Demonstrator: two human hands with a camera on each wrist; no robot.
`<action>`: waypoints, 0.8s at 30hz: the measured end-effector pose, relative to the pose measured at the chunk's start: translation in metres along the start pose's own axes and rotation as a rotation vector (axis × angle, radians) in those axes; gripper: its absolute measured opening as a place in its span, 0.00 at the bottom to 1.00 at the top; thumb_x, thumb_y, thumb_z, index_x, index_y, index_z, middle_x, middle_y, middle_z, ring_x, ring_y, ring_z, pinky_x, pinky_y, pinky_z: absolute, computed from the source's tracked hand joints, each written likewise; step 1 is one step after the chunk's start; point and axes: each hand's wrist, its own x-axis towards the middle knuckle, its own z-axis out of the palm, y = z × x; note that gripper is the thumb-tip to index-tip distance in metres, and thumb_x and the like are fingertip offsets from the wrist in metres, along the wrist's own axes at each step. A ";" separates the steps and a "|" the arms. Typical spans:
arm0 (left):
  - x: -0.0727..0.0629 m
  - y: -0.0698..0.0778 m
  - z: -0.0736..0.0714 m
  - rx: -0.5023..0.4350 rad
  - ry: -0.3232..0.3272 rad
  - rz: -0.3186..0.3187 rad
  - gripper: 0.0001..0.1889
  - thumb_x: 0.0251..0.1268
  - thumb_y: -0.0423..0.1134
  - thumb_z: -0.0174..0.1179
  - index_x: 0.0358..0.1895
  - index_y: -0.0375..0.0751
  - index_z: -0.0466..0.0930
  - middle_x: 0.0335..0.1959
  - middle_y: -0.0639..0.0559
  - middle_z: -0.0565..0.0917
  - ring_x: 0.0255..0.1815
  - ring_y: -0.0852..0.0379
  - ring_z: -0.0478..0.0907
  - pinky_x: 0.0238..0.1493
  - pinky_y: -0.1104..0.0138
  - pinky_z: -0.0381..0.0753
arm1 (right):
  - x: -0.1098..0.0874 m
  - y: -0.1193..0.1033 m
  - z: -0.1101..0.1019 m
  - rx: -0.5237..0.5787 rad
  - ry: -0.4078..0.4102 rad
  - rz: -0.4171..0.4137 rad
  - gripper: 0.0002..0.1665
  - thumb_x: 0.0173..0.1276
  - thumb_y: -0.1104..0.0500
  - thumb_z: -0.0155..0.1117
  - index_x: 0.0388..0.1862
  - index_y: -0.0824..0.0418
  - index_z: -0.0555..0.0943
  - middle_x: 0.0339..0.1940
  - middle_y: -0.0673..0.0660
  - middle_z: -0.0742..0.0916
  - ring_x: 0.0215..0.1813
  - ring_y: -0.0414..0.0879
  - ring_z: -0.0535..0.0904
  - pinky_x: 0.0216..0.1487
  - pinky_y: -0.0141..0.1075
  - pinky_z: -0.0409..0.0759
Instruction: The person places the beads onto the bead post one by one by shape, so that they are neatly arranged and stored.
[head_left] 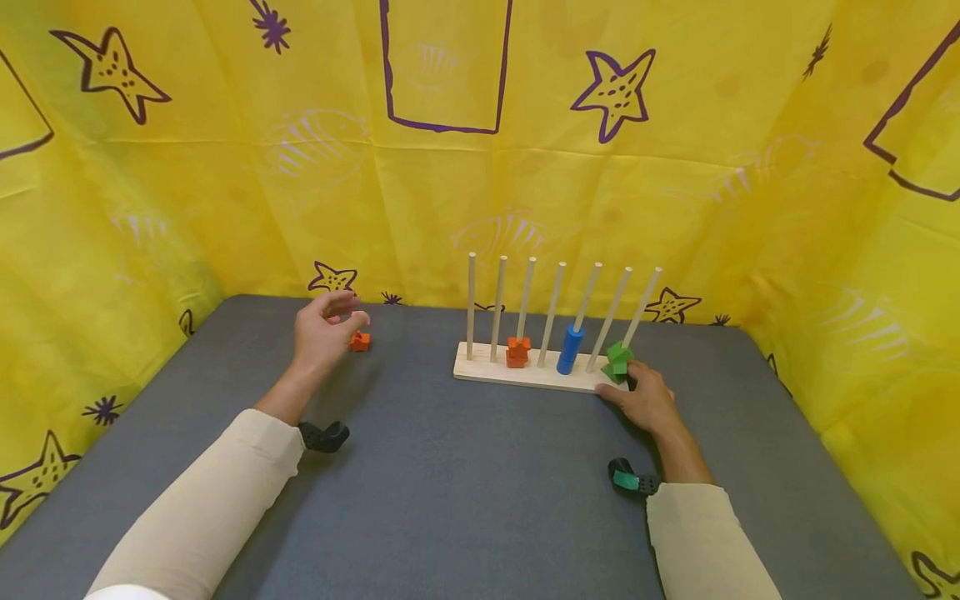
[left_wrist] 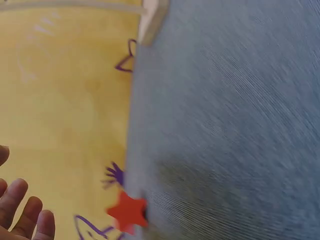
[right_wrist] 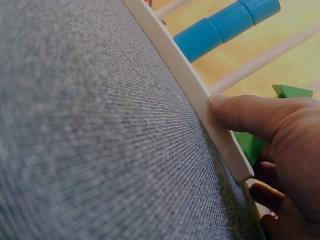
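Observation:
My right hand grips the right end of a wooden peg stand. In the right wrist view its thumb presses on the long edge of the base, and the other fingers curl behind the end. Green pieces sit on the end peg beside that hand. My left hand is raised over the far left of the table, with nothing in its loosely bent fingers. Just beyond it lies an orange-red star-shaped piece; the left wrist view shows the star apart from the fingertips.
Several upright pegs rise from the stand. Orange-red star pieces are on one, blue cylinders on another. A yellow patterned curtain borders the dark grey table at the back and sides.

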 end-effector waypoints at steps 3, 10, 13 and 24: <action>0.000 -0.010 -0.002 0.029 -0.024 -0.086 0.24 0.62 0.37 0.67 0.59 0.32 0.75 0.54 0.38 0.79 0.57 0.44 0.74 0.58 0.55 0.71 | 0.000 0.001 0.000 0.000 0.000 -0.005 0.40 0.65 0.45 0.66 0.63 0.73 0.70 0.68 0.74 0.67 0.68 0.70 0.59 0.62 0.68 0.49; 0.003 -0.037 -0.003 0.093 -0.131 -0.245 0.28 0.63 0.33 0.64 0.66 0.34 0.70 0.61 0.36 0.74 0.61 0.40 0.69 0.55 0.54 0.74 | 0.000 0.001 0.002 0.008 0.001 -0.009 0.39 0.65 0.45 0.66 0.63 0.73 0.71 0.68 0.74 0.67 0.68 0.70 0.59 0.61 0.68 0.49; 0.004 -0.046 -0.003 0.116 -0.189 -0.270 0.29 0.62 0.31 0.64 0.67 0.34 0.69 0.62 0.35 0.72 0.62 0.38 0.68 0.56 0.52 0.72 | 0.000 0.000 0.002 0.015 0.001 -0.006 0.39 0.65 0.45 0.66 0.63 0.73 0.71 0.68 0.74 0.67 0.68 0.70 0.59 0.62 0.68 0.49; 0.007 -0.052 0.005 0.243 -0.264 -0.249 0.25 0.59 0.29 0.65 0.61 0.30 0.74 0.55 0.33 0.76 0.55 0.38 0.71 0.57 0.50 0.70 | -0.001 0.000 0.001 0.017 0.006 -0.014 0.39 0.65 0.46 0.66 0.64 0.72 0.71 0.67 0.73 0.68 0.68 0.70 0.60 0.61 0.68 0.49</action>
